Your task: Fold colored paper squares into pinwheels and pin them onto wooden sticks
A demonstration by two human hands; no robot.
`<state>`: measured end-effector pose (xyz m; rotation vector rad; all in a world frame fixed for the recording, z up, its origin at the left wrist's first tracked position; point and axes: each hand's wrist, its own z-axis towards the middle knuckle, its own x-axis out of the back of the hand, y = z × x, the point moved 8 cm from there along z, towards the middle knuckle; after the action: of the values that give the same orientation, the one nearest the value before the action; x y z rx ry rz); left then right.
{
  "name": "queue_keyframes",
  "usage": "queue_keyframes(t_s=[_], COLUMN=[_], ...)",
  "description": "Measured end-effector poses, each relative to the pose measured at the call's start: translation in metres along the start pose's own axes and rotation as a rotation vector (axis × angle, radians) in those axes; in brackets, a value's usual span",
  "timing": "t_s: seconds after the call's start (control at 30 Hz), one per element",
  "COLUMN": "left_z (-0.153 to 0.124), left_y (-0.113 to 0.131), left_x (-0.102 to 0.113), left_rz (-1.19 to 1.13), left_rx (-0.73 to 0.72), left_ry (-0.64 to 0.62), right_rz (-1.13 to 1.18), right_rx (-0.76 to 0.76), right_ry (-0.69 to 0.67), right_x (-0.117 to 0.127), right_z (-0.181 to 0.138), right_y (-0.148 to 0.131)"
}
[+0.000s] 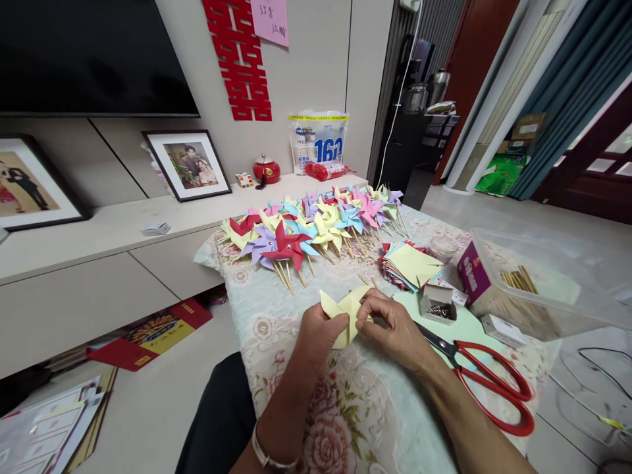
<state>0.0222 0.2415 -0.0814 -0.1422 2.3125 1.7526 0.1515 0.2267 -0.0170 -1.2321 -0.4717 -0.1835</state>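
Observation:
A pale yellow paper pinwheel (345,308), its corners folded toward the middle, is held above the table between both hands. My left hand (318,332) grips its left side, thumb across the front. From the right, my right hand (390,326) pinches the paper near its centre; whether a pin is between those fingertips is hidden. Beside my right wrist lie red-handled scissors (474,368). A small open box of metal pins (438,308) sits on a pale green sheet (409,304). Behind it is a stack of coloured paper squares (409,263), some with cuts.
Finished pinwheels on sticks (316,227) crowd the table's far side. A clear plastic bin (553,276) with wooden sticks (519,280) stands at the right, near a small white box (503,330) and a round clear tub (443,249). A floral cloth (326,428) covers the table.

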Motion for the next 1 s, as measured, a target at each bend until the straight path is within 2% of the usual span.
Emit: queue_keyframes(t_s=[0.33, 0.7, 1.0], left_z=[0.003, 0.001, 0.003], left_y=[-0.004, 0.000, -0.005], left_x=[0.001, 0.002, 0.003], left_rz=[0.021, 0.050, 0.044], left_rx=[0.009, 0.019, 0.025], left_ry=[0.013, 0.037, 0.034], right_rz=[0.038, 0.083, 0.086], right_rx=[-0.049, -0.191, -0.224], right_ry=[0.005, 0.041, 0.045], right_x=[-0.004, -0.005, -0.005], right_z=[0.002, 0.000, -0.001], right_y=[0.007, 0.019, 0.020])
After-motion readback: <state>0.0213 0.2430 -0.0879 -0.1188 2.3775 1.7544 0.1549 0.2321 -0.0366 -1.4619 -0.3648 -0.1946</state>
